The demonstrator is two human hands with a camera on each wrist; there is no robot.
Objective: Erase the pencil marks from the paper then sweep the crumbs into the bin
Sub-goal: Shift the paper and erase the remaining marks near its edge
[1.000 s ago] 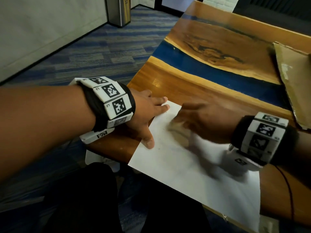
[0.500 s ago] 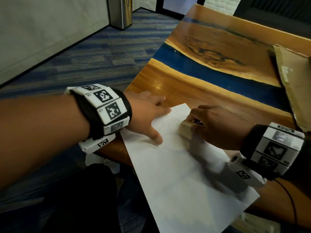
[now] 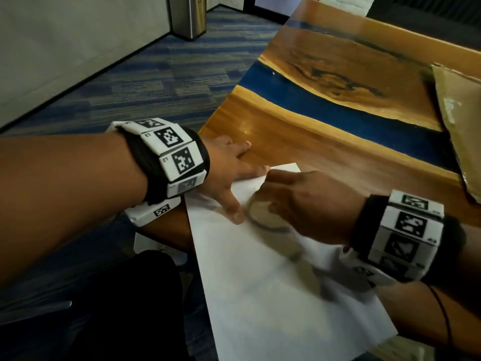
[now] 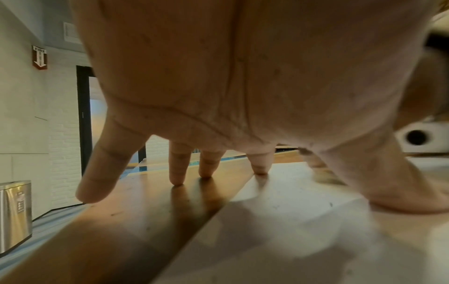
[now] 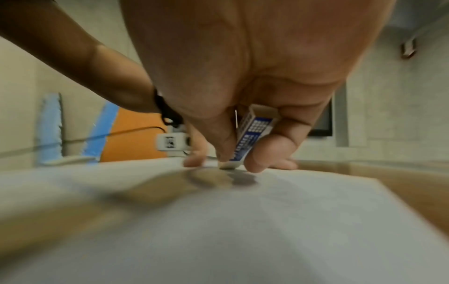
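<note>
A white sheet of paper point(image 3: 273, 295) lies slanted over the near edge of the wooden table point(image 3: 299, 149). My left hand point(image 3: 229, 173) lies flat with fingers spread, thumb and forefinger pressing the paper's far-left corner, the other fingers on the wood point(image 4: 177, 173). My right hand point(image 3: 299, 201) pinches a white eraser in a blue-and-white sleeve point(image 5: 250, 136), its tip pressed on the paper point(image 5: 267, 221) near the far corner. In the head view the eraser is hidden under blurred fingers. A faint pencil line shows by my left forefinger point(image 3: 256, 187).
A steel bin point(image 3: 188, 15) stands on the carpet, far left of the table; it also shows in the left wrist view point(image 4: 14, 215). A sheet of brown cardboard point(image 3: 460, 121) lies at the table's right. A blue resin band point(image 3: 338, 121) crosses the tabletop.
My right hand has rubbed the eraser back and forth and now sits nearer the left thumb. The paper has turned, its near end swinging out over the table edge. The left hand stays pressed on it.
</note>
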